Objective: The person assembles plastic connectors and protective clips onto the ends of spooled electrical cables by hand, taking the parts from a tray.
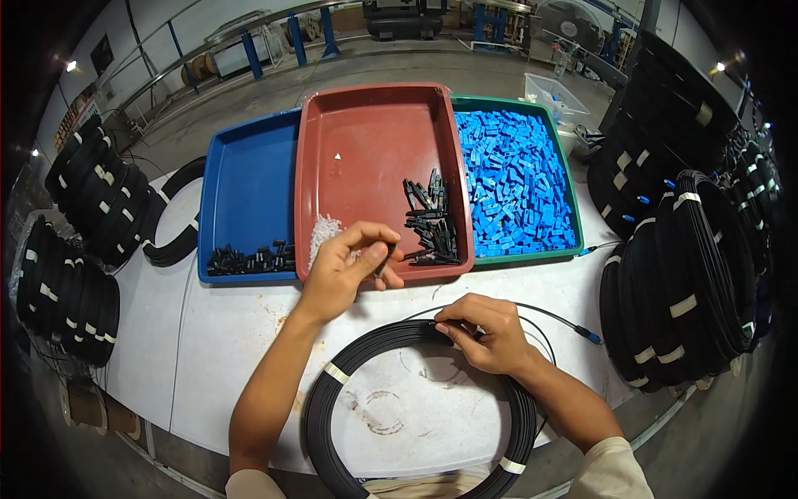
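My left hand point(339, 270) is raised over the near edge of the red tray point(366, 125), thumb and fingers closed on a small black part point(385, 259). Its exact shape is partly covered by the fingers. Below and to the right, my right hand point(490, 333) pinches a thin black cable at the top of a black cable coil point(320, 407). The coil lies flat in front of me, bound with white tape bands. A loose cable end with a blue connector point(588, 334) lies right of my right hand.
Small black pieces point(249, 259) lie in the blue tray point(249, 158). White bits point(322, 233) and black parts point(432, 233) share the red tray. Blue clips point(515, 183) fill the green tray point(559, 133). Stacked cable coils point(682, 308) stand right, more coils point(66, 291) left.
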{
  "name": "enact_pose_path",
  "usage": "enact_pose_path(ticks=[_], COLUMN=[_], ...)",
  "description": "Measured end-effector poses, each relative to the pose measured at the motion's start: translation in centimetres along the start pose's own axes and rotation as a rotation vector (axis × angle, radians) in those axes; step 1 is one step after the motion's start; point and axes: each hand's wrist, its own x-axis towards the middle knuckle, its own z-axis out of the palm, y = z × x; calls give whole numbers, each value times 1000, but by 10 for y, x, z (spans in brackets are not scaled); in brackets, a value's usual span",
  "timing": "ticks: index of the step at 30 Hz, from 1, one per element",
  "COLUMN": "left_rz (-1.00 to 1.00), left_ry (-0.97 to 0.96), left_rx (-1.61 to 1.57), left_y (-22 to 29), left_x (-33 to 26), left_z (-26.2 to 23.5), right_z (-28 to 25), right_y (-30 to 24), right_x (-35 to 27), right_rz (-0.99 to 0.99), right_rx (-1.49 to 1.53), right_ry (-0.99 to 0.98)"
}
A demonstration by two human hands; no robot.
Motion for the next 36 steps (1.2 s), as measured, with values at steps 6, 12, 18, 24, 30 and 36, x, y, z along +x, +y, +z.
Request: enact_pose_path(ticks=[6,12,18,24,30,36], left_rz=[79,125,159,125,234,280], left_ry=[15,-25,-41,-9,67,-28], left_rx=[19,196,195,179,370,544], left_y=[-9,-17,-25,-28,-27,-22], left_x=[-23,-29,-30,-32,-35,-34], left_z=[23,36,34,34,35,33], right_z=[-1,0,-2,-1,-2,-1], right_y=[-1,2,3,3,-2,0], right_x=[0,3,0,0,1,4], right_rz=[77,-9,-17,-5,109,6], right_rx=[-3,13,7,3,15,-58], right_ry=[-24,32,-5,4,130,188])
